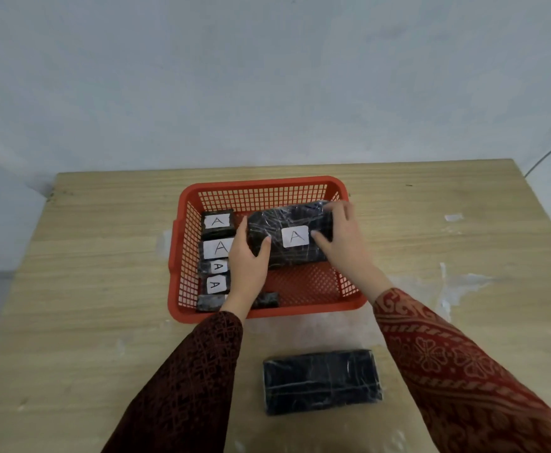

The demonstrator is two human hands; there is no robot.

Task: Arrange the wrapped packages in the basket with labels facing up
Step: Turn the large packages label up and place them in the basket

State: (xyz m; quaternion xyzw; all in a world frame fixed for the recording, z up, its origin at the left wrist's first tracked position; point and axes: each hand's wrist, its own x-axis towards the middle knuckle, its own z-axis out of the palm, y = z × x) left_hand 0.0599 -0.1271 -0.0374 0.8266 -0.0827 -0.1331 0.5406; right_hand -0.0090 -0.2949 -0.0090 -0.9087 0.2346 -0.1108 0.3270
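**Basket is filling up, one big package going in, one left outside**

Both hands are working on the large wrapped package (289,237) right now, holding it over the upper right part of the red basket (261,183). The left hand (248,259) is curling its grip around the package's left end, and the right hand (341,233) is closing on the right end with the thumb pressing near the white "A" label (295,236). That label is facing up, so this one is looking good. I can't tell whether the package is already resting on the basket floor or hanging just above it.

Progress so far: four small packages (217,248) are sitting in a column along the basket's left wall, all showing their "A" labels. A fifth dark package (210,302) is lying along the near wall at the lower left of the basket, partly hidden by the left wrist, and I'm not seeing any label on it.

Still to do, I'd say: the other large package (321,380) is lying on the tabletop (104,223) at the lower centre of the frame, no label showing, so it's probably needing a flip.
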